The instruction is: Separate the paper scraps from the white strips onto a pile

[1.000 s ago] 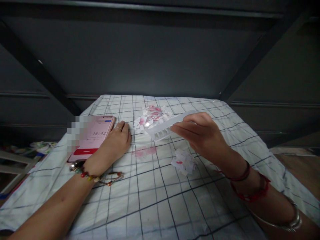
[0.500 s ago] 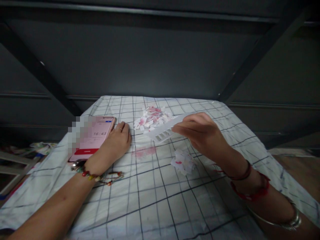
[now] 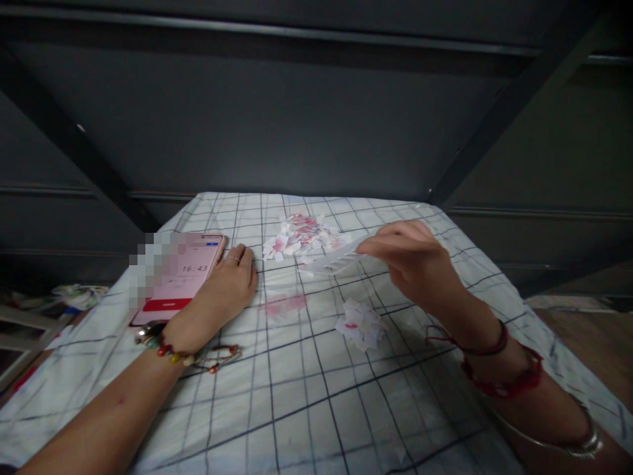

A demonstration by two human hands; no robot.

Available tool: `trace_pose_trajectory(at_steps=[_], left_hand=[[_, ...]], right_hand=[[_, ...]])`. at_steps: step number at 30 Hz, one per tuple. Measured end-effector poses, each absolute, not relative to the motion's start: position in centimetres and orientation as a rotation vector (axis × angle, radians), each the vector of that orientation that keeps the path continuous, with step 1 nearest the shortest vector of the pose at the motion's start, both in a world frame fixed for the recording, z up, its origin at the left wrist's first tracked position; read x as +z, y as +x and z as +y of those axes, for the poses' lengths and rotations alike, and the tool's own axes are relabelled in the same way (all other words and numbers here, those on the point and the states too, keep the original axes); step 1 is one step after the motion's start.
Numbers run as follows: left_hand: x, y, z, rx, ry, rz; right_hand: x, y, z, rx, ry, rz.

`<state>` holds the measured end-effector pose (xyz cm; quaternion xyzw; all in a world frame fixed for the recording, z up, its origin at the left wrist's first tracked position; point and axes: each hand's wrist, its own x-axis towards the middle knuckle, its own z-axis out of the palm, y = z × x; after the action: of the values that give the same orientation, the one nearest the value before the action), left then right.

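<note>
My right hand [image 3: 413,264] is closed on one end of a white, slotted plastic piece [image 3: 329,262]; its exact kind I cannot make out. The piece is tilted over the near right side of a pile of torn paper scraps [image 3: 299,234], white with pink patches. My left hand [image 3: 230,280] lies flat on the cloth with its fingers stretched out, beside a pink-cased phone [image 3: 171,305] whose screen is lit. Nearer to me, below my right hand, sits a smaller heap of paper scraps [image 3: 361,324].
A white checked cloth [image 3: 297,409] covers the table and has a faint pink patch [image 3: 284,305] in the middle. A dark panel [image 3: 287,119] rises behind the table. At the left, a pale frame [image 3: 30,343] stands below the table's edge.
My right hand has moved slightly to the right, and the slotted plastic piece has turned so that its slots show less. My left hand has stayed by the phone.
</note>
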<state>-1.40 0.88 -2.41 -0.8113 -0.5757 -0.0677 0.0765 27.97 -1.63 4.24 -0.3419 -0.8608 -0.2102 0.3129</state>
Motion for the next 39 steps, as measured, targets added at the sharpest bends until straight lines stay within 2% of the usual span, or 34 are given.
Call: trace_pose_trajectory(at_steps=[12,27,39], left_hand=[[-2.5,-1.6,1.0,-0.148,-2.435,-1.731],[-2.7,-1.4,0.9,-0.349,-2.445,-1.752],[-2.1,-1.1,0.7,-0.240,-2.433,-1.741]], right_hand=[[4.4,28.9,-1.3,-0.664,-1.004,-2.186],[4.7,30.2,-1.6,-0.667,-1.099,-2.225],[5.1,31.1,-1.8,-0.779,-1.181,-2.238]])
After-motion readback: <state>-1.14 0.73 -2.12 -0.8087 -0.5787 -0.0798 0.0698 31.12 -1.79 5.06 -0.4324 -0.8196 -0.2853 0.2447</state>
